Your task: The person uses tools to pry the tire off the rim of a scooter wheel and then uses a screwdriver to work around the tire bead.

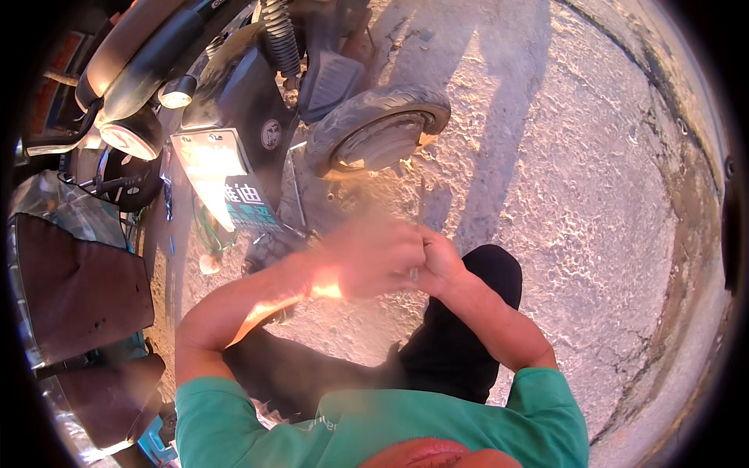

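Note:
Both my hands meet in front of my knees, above the rough ground. My left hand [373, 256] is smeared by motion, and its fingers cannot be made out. Against it, my right hand [441, 264] has its fingers curled closed; whatever is in them, if anything, is hidden. Just beyond the hands, a scooter wheel [382, 142] with a worn black tyre lies tilted near the scooter. The scooter's dark rear fender [269, 101] carries a white and green plate [209, 160], brightly lit by the sun.
A coil spring shock [279, 35] and a round tail light [129, 140] sit on the scooter's rear. Thin green wire [204, 226] and a slim metal rod [297, 187] show near the plate. Brown panels [82, 285] stand at the left. Cracked concrete [577, 234] stretches right.

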The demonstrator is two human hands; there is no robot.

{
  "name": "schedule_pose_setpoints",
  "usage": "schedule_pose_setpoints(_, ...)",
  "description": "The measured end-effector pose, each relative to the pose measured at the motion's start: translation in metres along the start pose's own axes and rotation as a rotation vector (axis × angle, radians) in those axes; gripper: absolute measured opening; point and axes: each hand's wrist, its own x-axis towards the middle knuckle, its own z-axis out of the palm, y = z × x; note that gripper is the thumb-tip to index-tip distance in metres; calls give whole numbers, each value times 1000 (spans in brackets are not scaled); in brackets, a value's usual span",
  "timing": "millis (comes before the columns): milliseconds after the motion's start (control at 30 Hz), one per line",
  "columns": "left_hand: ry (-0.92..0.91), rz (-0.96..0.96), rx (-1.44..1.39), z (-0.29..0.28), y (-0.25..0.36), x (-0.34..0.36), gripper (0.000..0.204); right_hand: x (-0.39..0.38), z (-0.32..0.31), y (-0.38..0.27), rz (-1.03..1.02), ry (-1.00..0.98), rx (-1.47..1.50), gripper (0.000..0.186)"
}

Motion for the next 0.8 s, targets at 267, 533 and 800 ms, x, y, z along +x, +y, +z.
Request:
schedule_pose_setpoints(267, 553, -535, 365, -11, -182, 44, 74, -61, -5, -51, -173, 166, -815, 28)
schedule_pose_setpoints(533, 330, -702, 364, -15, -192, 71, 70, -77, 8, -117, -307, 253, -1419, 48)
schedule_pose_setpoints(800, 357, -728, 334, -19, -205, 73, 60, -69, 33, -178, -384, 296, -1797, 52)
